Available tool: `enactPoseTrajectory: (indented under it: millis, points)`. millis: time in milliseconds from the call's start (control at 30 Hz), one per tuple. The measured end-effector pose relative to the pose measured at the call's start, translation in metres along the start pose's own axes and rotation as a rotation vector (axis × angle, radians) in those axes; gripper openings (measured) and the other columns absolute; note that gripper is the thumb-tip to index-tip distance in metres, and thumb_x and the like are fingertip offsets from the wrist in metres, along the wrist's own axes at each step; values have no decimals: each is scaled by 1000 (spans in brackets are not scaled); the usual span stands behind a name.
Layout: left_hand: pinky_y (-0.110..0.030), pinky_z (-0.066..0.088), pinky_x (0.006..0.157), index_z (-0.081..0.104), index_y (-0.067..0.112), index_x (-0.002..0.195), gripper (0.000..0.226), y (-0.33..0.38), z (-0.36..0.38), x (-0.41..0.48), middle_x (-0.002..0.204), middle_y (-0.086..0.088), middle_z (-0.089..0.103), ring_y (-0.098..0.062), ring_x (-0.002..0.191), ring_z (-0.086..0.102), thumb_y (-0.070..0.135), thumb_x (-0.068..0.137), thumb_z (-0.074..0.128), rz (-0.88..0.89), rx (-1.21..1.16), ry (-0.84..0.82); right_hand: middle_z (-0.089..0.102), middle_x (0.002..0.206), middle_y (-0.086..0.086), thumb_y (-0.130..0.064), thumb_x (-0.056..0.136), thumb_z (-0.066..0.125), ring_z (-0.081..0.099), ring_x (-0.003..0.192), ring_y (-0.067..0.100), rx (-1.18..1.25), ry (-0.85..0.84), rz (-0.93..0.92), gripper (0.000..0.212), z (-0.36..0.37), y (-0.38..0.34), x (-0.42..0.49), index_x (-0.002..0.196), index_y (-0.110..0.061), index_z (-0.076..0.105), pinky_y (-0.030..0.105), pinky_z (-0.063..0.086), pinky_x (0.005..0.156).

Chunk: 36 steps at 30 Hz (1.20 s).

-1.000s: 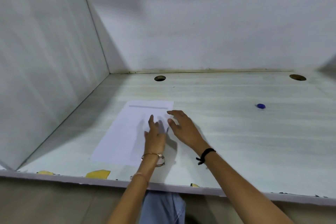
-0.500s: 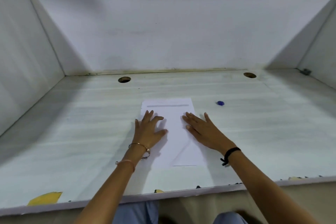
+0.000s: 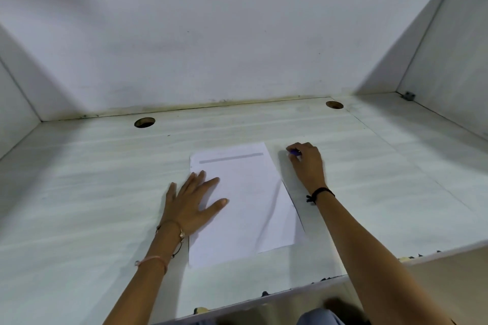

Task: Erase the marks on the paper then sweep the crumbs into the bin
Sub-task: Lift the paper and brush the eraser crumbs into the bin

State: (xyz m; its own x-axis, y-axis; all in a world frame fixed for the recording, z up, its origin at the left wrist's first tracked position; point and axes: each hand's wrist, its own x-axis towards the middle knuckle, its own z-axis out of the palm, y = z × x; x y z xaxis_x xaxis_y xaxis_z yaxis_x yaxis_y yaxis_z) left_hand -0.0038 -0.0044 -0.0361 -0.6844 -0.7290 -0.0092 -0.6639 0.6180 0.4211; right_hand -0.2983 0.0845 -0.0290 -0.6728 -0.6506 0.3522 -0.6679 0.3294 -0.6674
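A white sheet of paper (image 3: 247, 200) lies on the pale desk (image 3: 79, 192), with a grey pencil band (image 3: 231, 158) across its top. My left hand (image 3: 191, 204) lies flat, fingers spread, on the sheet's left edge. To the right of the sheet's top corner, my right hand (image 3: 307, 165) curls its fingers round a small blue eraser (image 3: 294, 152), which shows only as a blue tip by the fingertips. No bin is in view.
The desk sits in a white booth with a back wall (image 3: 237, 47) and side panels. Two round cable holes (image 3: 144, 122) (image 3: 334, 105) lie near the back. The chipped front edge (image 3: 264, 295) runs close to my body.
My right hand left the paper, reached right and forward, and closed on the blue eraser that lay loose on the desk. The left hand stayed on the sheet. The camera shifted.
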Motion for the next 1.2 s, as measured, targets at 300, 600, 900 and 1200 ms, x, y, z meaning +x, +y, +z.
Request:
enactPoseTrajectory:
  millis: [300, 600, 900, 1200]
  points:
    - [-43, -9, 118, 25, 47, 145, 96, 0, 0, 1, 161, 14, 3, -4, 147, -6, 86, 59, 10, -4, 19, 9, 61, 92, 7, -3, 84, 61, 54, 67, 8, 87, 19, 8, 19, -13, -13, -53, 99, -11, 70, 3, 40, 64]
    - [-42, -14, 116, 19, 44, 148, 97, 1, -2, -2, 161, 13, -2, -3, 146, -11, 85, 61, 7, -4, -5, -32, 57, 113, 7, -29, 89, 62, 57, 76, 8, 133, 51, 34, 32, -21, -28, -69, 116, -13, 61, 7, 39, 68]
    - [-41, -13, 117, 14, 43, 150, 94, 3, -2, -4, 161, 12, -3, -5, 147, -9, 85, 66, 10, -11, 48, -47, 46, 128, 5, -43, 81, 69, 43, 112, 20, -68, -135, -114, 67, -16, -26, -83, 137, -15, 44, 21, 30, 93]
    - [-43, -13, 118, 12, 41, 151, 81, 5, -1, -6, 161, 12, -4, -5, 147, -9, 79, 79, 13, -26, 65, -24, 48, 128, 6, -35, 86, 65, 43, 114, 20, -50, -123, -91, 60, -17, -28, -84, 137, -13, 43, 21, 31, 93]
